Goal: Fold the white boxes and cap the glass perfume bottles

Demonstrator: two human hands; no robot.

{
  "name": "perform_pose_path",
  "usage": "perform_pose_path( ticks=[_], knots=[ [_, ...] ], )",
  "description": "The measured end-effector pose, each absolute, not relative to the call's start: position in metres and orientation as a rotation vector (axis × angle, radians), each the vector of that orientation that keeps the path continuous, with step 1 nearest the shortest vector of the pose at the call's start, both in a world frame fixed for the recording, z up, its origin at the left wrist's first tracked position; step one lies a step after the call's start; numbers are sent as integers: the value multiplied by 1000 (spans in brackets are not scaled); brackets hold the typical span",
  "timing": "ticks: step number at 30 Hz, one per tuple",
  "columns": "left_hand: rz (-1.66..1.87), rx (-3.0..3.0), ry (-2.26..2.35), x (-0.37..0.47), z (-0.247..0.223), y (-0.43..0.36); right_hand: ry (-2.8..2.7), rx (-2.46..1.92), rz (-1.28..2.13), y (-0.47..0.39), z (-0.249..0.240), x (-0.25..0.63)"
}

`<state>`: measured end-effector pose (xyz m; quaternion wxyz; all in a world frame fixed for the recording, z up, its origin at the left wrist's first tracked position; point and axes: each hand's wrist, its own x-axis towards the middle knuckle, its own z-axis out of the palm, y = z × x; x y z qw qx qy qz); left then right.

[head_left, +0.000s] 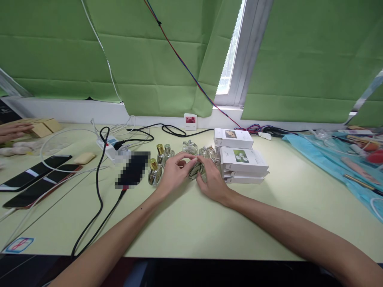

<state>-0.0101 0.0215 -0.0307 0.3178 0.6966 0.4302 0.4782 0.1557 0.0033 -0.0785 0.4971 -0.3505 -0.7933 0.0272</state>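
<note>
Between my two hands stands a round clear-glass perfume bottle (pixel 196 171). My left hand (pixel 175 171) is curled round its upper left side, thumb and fingertips at the top. From the right, my right hand (pixel 213 181) closes on the same bottle, fingers at its top and thumb low on its side. The bottle's top is hidden by my fingers. Left of my left hand are gold-capped perfume bottles (pixel 154 173) and a silver-capped one (pixel 169 153). Behind my hands stand a wide glass bottle (pixel 190 147) and another ornate glass bottle (pixel 208 153), partly covered.
White boxes with flower pictures (pixel 243 161) are stacked right of my hands, with more boxes (pixel 233 137) behind. A pixelated dark device (pixel 133 170), black cables (pixel 100 179), a power strip (pixel 107 148) and phones (pixel 42 185) lie left. Another person's hand (pixel 14 130) is at far left.
</note>
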Motion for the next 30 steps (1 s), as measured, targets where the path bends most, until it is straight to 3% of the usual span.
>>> perform_pose_path(
  ticks=[30],
  knots=[
    [1322, 1899, 1136, -7, -36, 21, -1924, -851, 57, 3, -77, 156]
  ],
)
